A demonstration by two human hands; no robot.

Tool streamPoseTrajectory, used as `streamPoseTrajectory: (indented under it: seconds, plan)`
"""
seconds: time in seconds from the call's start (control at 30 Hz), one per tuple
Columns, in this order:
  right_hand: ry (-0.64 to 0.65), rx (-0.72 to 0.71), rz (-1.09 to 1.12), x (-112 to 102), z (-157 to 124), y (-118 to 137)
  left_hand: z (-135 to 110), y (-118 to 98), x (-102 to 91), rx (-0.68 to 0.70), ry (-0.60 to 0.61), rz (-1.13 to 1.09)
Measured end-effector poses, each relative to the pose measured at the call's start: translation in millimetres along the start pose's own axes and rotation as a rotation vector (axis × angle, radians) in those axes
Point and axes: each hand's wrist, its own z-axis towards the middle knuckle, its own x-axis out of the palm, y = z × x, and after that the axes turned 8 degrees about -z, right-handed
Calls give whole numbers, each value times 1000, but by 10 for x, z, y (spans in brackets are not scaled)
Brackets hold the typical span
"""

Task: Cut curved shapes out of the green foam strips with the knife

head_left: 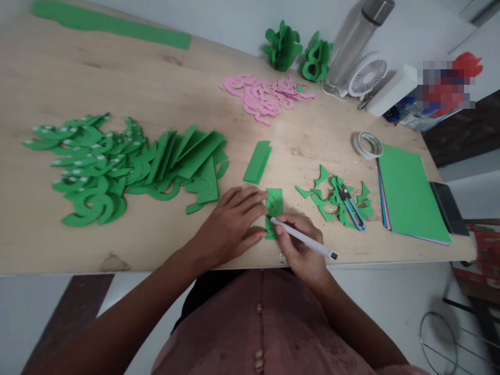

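The grip of the right hand is closing narrowly around a white pen, whose dark tip is touching a small green piece. This piece is lying near the front edge of the worktop, between the two hands, and is showing curved drawn lines. The left hand is resting flat, its grip wide and its fingertips touching the piece's left side. Just beyond, a folded green strip is lying apart. Farther left, green cut-outs are lying heaped; to the right, blue-handled snips are resting on green scraps. Tape rolls are sitting just beside stacked coloured sheets, a green one topmost. Pink cut-outs are lying toward the back, near a white fan.
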Motion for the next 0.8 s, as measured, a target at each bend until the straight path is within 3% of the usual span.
streamPoseTrajectory:
  seconds: [0.8]
  plan:
    - [4, -59, -43, 18, 10, 4, -3, -1, -5, -1, -6, -1]
